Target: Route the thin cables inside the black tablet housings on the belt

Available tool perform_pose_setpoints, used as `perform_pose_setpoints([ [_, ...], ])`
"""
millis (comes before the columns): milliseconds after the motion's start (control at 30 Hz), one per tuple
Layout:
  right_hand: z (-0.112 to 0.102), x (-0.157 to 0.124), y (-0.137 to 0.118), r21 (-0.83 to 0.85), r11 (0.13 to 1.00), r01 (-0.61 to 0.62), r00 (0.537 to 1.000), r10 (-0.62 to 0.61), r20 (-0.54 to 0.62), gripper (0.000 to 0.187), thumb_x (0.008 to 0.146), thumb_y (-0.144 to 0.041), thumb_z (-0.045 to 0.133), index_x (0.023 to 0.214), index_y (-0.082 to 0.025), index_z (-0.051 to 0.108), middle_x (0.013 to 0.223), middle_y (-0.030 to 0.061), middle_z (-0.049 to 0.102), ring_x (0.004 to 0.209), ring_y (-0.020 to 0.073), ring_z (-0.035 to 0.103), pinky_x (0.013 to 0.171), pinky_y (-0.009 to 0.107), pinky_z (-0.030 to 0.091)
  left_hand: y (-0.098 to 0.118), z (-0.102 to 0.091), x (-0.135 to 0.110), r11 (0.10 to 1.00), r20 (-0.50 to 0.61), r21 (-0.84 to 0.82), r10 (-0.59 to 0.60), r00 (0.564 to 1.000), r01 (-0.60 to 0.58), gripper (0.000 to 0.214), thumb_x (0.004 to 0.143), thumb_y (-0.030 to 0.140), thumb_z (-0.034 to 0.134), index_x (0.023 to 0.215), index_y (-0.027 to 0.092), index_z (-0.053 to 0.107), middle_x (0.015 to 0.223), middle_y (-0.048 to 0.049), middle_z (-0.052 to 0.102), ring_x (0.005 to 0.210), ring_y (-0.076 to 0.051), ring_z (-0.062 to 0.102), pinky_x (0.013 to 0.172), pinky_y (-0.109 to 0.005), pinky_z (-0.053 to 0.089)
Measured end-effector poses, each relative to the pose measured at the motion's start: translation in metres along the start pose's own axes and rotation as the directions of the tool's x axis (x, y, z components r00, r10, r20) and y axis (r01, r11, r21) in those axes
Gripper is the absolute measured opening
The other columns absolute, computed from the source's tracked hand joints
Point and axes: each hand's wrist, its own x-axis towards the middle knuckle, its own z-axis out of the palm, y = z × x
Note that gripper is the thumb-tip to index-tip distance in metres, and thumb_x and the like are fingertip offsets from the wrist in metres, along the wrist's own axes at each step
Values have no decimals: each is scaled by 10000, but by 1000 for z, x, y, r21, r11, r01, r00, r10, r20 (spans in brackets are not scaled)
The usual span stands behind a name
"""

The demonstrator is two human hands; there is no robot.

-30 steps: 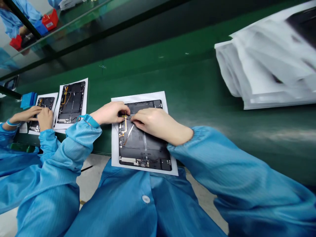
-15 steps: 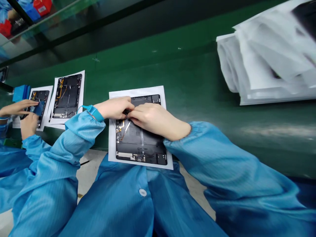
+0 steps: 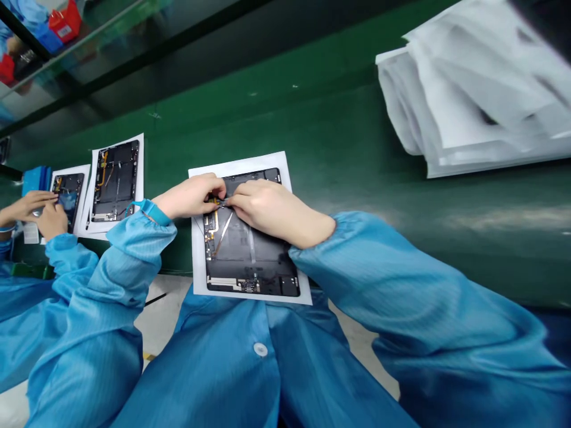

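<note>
An opened tablet (image 3: pixel 267 261) with black battery cells and orange flex cables lies on a white sheet (image 3: pixel 198 255) at the bench's front edge. Over the tablet's upper left part, my left hand (image 3: pixel 194 195) has its fingers bent together near a small connector area. My right hand (image 3: pixel 272 208) reaches across from the right, thumb and forefinger pinched at the same spot. The tips of both hands nearly meet there. Whatever they pinch is too small to make out. A blue band circles my left wrist.
To the left lies another opened tablet (image 3: pixel 127 184) on white paper. Beyond it, a co-worker's hands (image 3: pixel 51 217) are on a third tablet (image 3: pixel 74 187), beside a blue box (image 3: pixel 35 180). White foam sleeves (image 3: pixel 468 101) are piled at the right on the green bench (image 3: pixel 330 137).
My left hand has drawn slightly left, opening a small gap between the fingertips of my two hands. My right hand stays pinched over the tablet. The view has shifted a little.
</note>
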Motion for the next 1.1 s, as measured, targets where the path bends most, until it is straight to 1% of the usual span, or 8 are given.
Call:
perform_pose_setpoints([
  [100,1,1,1,17,1000,-3,1000,2,11,311,1011,-150,471,1084,-115,771,1009,147,723,891,241,608,832,371,439,1,1,-1,1000,-1,6,-12,1000,12,179,809,124,623,974,159,681,981,-56,661,833,-167,601,790,-274,457],
  [233,3,1,1,17,1000,8,1000,-8,8,283,1005,-153,493,1018,-121,773,963,140,706,880,238,586,818,365,422,3,3,0,1000,-3,18,-19,1000,19,138,820,157,650,949,162,696,971,-55,670,834,-169,609,793,-278,458],
  [400,1,3,-1,56,998,-20,1000,19,17,242,993,-143,533,972,-122,773,947,136,699,881,236,582,816,364,406,2,4,1,1000,-5,24,-2,1000,3,78,845,132,623,850,160,695,915,-46,667,814,-160,603,786,-271,448],
  [600,-2,2,-3,17,999,-31,999,30,35,246,991,-138,533,984,-114,778,969,144,700,899,244,585,827,371,409,1,4,3,999,-28,9,-35,999,35,89,864,138,638,918,147,707,925,-52,684,824,-162,606,769,-265,438],
  [833,-1,2,1,2,1000,-2,1000,2,24,242,970,-146,541,980,-134,782,958,131,700,889,244,584,822,366,431,0,5,5,1000,-9,13,-26,1000,26,77,877,168,648,860,165,723,865,-32,682,776,-152,601,763,-265,434],
  [900,0,1,1,15,1000,-2,1000,2,18,245,969,-152,537,975,-133,782,965,137,704,889,248,590,828,371,441,2,6,7,998,-12,34,-43,999,43,74,874,168,651,854,168,722,869,-35,692,787,-160,609,762,-269,435],
  [1000,3,1,2,44,999,-12,1000,12,-2,259,956,-145,527,1004,-116,780,992,150,716,908,258,611,854,379,461,10,6,11,990,-13,112,-81,997,82,99,892,165,621,859,176,715,885,-46,702,824,-184,627,757,-283,435],
  [1100,8,1,7,125,991,-37,996,47,-71,282,934,-132,517,1047,-110,775,1002,144,730,942,260,640,894,379,491,21,3,9,977,-22,191,-98,995,100,96,908,186,611,905,183,708,947,-61,707,886,-207,647,755,-290,443],
])
